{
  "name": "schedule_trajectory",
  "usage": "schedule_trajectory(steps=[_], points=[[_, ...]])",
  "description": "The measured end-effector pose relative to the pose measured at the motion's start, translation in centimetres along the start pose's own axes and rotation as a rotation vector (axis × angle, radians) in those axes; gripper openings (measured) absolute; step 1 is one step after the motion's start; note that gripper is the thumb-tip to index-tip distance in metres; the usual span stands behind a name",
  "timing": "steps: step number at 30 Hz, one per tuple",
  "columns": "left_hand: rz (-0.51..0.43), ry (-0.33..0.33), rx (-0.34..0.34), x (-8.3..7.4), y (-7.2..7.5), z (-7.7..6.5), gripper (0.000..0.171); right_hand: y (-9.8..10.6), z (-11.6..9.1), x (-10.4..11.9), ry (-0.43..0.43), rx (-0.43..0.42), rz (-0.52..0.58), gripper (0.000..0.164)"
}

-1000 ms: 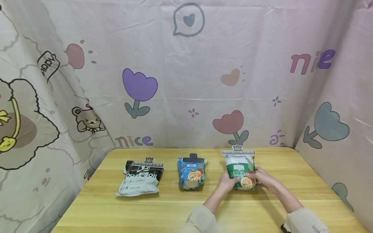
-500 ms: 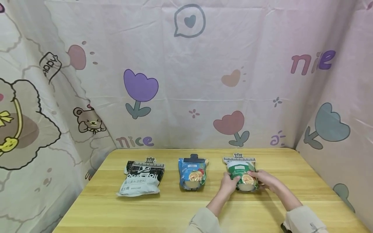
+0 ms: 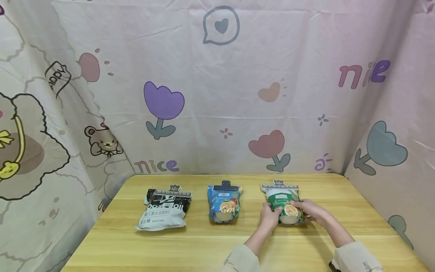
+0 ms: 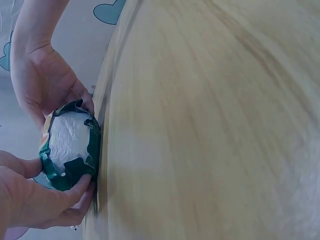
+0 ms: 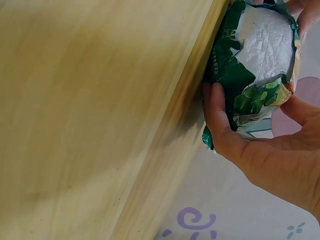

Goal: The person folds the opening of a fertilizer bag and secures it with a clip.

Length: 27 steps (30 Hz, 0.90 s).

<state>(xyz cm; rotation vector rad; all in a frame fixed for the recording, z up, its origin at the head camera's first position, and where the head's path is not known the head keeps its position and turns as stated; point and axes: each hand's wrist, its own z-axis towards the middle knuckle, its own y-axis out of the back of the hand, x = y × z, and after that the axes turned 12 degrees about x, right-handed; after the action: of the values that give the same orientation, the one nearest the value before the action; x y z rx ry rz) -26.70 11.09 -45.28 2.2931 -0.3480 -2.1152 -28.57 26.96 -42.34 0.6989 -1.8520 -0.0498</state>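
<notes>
A green and white bag (image 3: 278, 197) with an orange-slice picture sits at the right of the table, its top closed by a piano-key clip (image 3: 279, 186). My left hand (image 3: 269, 216) grips its left side, thumb on the front. On the opposite side my right hand (image 3: 313, 210) holds it, thumb in front and fingers partly hidden behind. The wrist views show the silvery base of the bag (image 4: 70, 140) between both hands, the bag lying low against the tabletop.
On the wooden table (image 3: 204, 249), a blue bag (image 3: 217, 202) with a black clip (image 3: 225, 186) stands left of the green one. Farther left lies a black and white bag (image 3: 161, 217) with a piano-key clip (image 3: 173, 193). A printed cloth (image 3: 217, 83) hangs behind the table.
Both hands have lowered the green bag and its clip, tipping it back onto the table, then shifted it slightly right. The other bags have stayed put.
</notes>
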Motion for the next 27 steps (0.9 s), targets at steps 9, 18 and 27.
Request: schedule_trajectory(steps=[9, 18, 27], points=[[-0.008, 0.021, -0.008, 0.06, -0.06, 0.22, 0.037, -0.11, -0.22, 0.28, 0.003, -0.005, -0.013, 0.055], [-0.010, 0.009, -0.018, 0.04, -0.08, 0.13, 0.035, -0.32, -0.18, -0.07, 0.029, -0.018, 0.037, 0.051], [-0.007, 0.002, -0.012, -0.12, -0.10, 0.17, 0.036, -0.39, -0.18, 0.14, 0.043, -0.063, -0.025, 0.060]])
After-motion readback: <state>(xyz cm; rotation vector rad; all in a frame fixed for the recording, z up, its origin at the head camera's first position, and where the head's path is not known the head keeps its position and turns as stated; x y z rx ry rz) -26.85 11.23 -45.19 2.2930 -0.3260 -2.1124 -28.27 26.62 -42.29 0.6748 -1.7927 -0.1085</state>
